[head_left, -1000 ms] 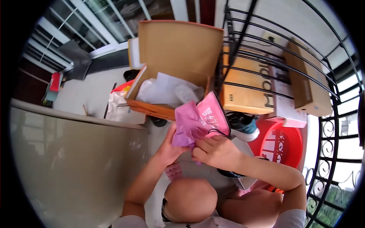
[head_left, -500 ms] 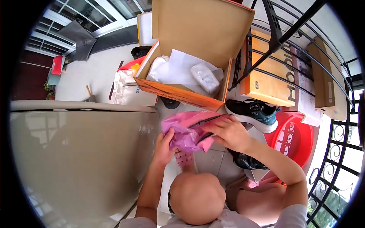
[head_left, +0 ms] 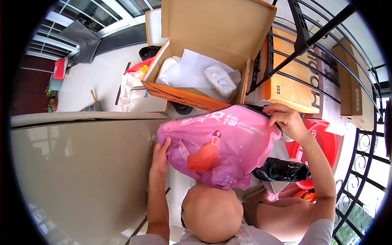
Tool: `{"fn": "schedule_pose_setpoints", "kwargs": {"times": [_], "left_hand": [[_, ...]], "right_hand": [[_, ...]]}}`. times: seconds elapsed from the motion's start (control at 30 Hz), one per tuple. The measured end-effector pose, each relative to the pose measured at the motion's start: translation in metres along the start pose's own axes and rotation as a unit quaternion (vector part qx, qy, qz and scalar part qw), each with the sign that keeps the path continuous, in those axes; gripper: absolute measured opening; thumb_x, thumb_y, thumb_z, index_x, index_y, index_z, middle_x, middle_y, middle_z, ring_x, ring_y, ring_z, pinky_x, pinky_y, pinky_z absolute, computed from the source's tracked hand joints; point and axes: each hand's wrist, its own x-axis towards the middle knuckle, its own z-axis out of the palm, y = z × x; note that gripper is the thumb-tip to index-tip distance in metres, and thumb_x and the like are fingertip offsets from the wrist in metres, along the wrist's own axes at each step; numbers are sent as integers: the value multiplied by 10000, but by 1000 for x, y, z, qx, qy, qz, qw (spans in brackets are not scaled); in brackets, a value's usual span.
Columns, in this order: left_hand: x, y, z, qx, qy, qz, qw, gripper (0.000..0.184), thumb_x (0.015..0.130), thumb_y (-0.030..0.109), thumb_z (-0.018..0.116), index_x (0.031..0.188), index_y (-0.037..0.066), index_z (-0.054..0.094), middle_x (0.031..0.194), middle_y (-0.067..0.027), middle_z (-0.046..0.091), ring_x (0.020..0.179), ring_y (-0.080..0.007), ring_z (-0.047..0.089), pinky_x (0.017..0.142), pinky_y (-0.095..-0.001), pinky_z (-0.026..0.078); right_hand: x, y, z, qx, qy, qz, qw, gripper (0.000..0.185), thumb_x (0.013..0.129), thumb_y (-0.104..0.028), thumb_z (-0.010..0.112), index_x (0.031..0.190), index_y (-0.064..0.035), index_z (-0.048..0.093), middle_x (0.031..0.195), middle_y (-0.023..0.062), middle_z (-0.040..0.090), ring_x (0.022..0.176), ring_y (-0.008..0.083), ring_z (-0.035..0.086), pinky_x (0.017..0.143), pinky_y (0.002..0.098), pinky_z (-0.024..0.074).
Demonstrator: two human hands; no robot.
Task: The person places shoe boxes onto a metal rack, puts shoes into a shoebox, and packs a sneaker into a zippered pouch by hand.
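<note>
A pink and purple plastic bag (head_left: 220, 143), printed with a figure in orange and white lettering, is spread out above my knees. My left hand (head_left: 161, 154) grips its left edge, thumb on the front. At the upper right corner, my right hand (head_left: 288, 120) pinches the bag by its dark rim. Just beyond the bag is an open orange shoebox (head_left: 183, 94) with its lid up. White paper (head_left: 196, 69) and a white wrapped bundle (head_left: 221, 81) lie inside the box.
A black shoe (head_left: 281, 170) is right of the bag, near a red basin (head_left: 326, 141). An orange box (head_left: 292, 75) and a brown box (head_left: 353, 77) sit by a black metal rack (head_left: 300, 49). A large beige panel (head_left: 85, 171) fills the left.
The bag was bunched between my hands and is now spread wide, its printed side showing. My right hand has moved right and up, my left hand slightly left.
</note>
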Motion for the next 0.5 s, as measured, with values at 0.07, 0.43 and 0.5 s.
{"fn": "schedule_pose_setpoints", "kwargs": {"times": [0.07,0.43,0.5], "left_hand": [[1,2,0,-12,-31,-18,999,338,886,267,613,1120,31,549,1036,-42,608,933,-140,591,790,-279,489],[9,-4,5,77,-61,-4,995,385,901,279,588,1178,18,529,1078,-53,598,956,-148,579,824,-300,469],[13,-3,6,100,-53,-1,994,387,900,272,589,1182,14,524,1093,-62,591,979,-159,572,840,-309,462]], "right_hand": [[-2,7,0,-31,-36,8,999,197,646,88,570,709,-90,627,968,65,648,930,265,608,759,354,500],[10,-13,42,156,-73,197,965,304,855,-205,595,1084,-5,585,942,178,645,847,242,643,759,317,501],[9,-10,54,96,-117,181,972,291,852,-285,607,958,-16,642,785,192,632,727,250,643,660,337,493]]}}
